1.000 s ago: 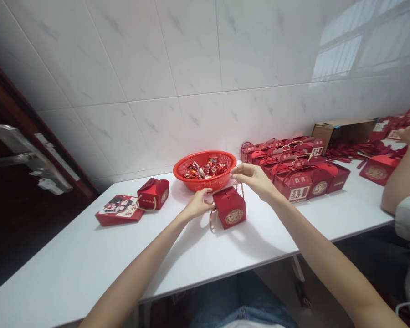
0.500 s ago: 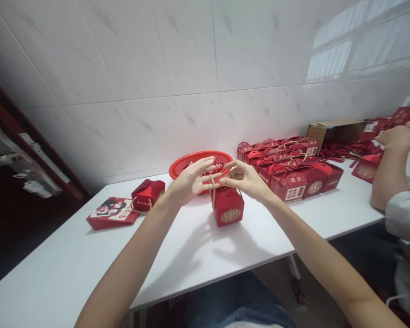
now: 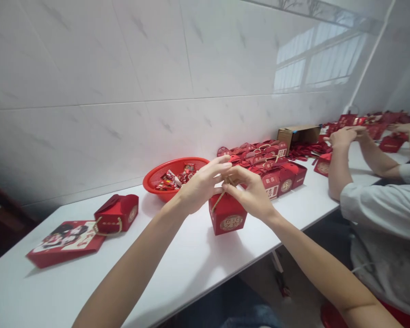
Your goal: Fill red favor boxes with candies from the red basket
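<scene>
A small red gift box (image 3: 228,219) with a gold round emblem stands on the white table in front of me. A gold cord (image 3: 218,200) runs up from its top. Over the box, my right hand (image 3: 248,187) pinches the cord between thumb and fingers. My left hand (image 3: 205,182) reaches in from the other side, its fingers bent around the top of the cord and touching my right hand. Its fingertips are partly hidden behind the right hand.
A red plastic basket (image 3: 150,180) of wrapped sweets stands behind my left hand. Left lie another red box (image 3: 118,214) and a flat printed box (image 3: 66,241). Rows of red boxes (image 3: 283,180), a cardboard carton (image 3: 283,135) and co-workers' arms (image 3: 340,159) are at right.
My view has turned to the right, showing more co-workers. My hands have come closer together over the box, and my left fingers, spread before with the cord across them, have bent in.
</scene>
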Tool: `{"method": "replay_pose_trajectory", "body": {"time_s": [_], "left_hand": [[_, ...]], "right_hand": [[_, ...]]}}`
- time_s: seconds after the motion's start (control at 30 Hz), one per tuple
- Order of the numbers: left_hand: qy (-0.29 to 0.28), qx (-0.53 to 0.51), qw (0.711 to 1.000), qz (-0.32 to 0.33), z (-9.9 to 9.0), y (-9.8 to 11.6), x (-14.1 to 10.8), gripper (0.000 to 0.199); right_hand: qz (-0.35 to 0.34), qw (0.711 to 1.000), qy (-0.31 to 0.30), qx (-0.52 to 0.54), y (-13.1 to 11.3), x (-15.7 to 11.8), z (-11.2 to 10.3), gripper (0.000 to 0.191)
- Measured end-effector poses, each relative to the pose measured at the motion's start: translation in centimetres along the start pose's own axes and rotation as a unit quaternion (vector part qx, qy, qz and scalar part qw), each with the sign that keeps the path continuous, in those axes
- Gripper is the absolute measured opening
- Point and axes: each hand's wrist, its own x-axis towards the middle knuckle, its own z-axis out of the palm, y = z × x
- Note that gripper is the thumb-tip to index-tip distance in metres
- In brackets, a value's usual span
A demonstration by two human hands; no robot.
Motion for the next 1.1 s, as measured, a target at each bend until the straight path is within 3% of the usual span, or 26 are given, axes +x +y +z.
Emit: {"method": "replay_pose_trajectory", "body": {"time_s": [0.13, 0.23, 0.37, 0.5, 0.67, 0.87, 1.1], "left_hand": [[-0.063, -0.002, 0.998, 0.016, -0.2, -0.9, -0.3, 0.046], [-0.054, 0.039, 0.998, 0.013, -1.7, -2.0, -0.9, 0.046], [0.014, 0.061, 0.998, -0.010, -5.4, -3.2, -1.6, 0.039], [0.102, 0.069, 0.992, -0.042, -9.3, -3.8, -2.3, 0.042], [0.186, 0.060, 0.979, -0.052, -13.1, -4.6, -4.2, 0.046], [0.266, 0.005, 0.963, -0.043, -16.2, -5.7, -6.5, 0.036], [0.318, -0.007, 0.948, -0.010, -17.6, -5.9, -7.4, 0.027]], "right_hand": [[0.005, 0.985, 0.170, -0.009, -0.7, -0.3, -5.6, 0.011], [-0.010, 0.963, 0.268, -0.031, 0.0, -0.1, -11.1, 0.017], [0.006, 0.954, 0.299, -0.031, 2.6, 0.0, -17.5, 0.018], [0.035, 0.951, 0.302, -0.060, 5.9, -0.1, -21.4, 0.015], [0.085, 0.930, 0.336, -0.120, 9.6, 0.4, -23.5, 0.009], [0.143, 0.904, 0.355, -0.189, 12.5, 1.1, -23.8, 0.004], [0.215, 0.869, 0.316, -0.315, 12.3, 1.9, -23.4, 0.006]]}}
